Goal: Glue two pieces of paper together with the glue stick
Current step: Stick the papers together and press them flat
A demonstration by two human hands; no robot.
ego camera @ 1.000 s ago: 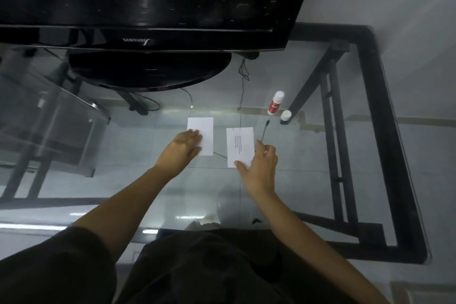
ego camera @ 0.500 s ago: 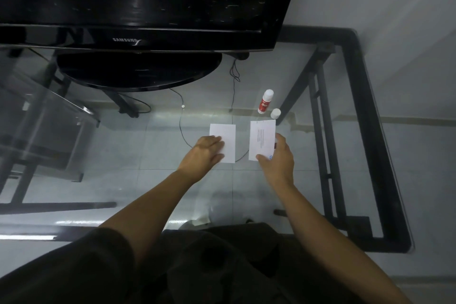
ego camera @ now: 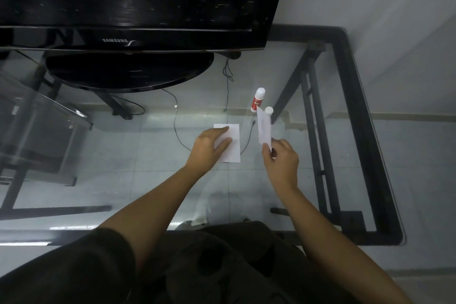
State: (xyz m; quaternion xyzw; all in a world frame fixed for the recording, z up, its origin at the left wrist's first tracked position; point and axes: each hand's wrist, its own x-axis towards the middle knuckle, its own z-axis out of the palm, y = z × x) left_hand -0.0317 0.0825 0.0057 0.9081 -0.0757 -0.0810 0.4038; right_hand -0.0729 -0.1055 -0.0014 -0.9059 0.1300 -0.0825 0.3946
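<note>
**Glass top, loose paper, glue close by**

Glass is slick: the flat sheet (ego camera: 230, 143) could skate if the left hand (ego camera: 208, 149), spread flat on it, eases off. The right hand (ego camera: 281, 163) pinches the second sheet (ego camera: 264, 128) upright by its near corner; swinging it could topple the glue stick (ego camera: 257, 103) and cap (ego camera: 268, 110) just behind. Open glass lies near the body; the TV base (ego camera: 128, 71) crowds the far left.

Two papers (ego camera: 232, 140) (ego camera: 264, 128), one glue stick (ego camera: 257, 100)
</note>
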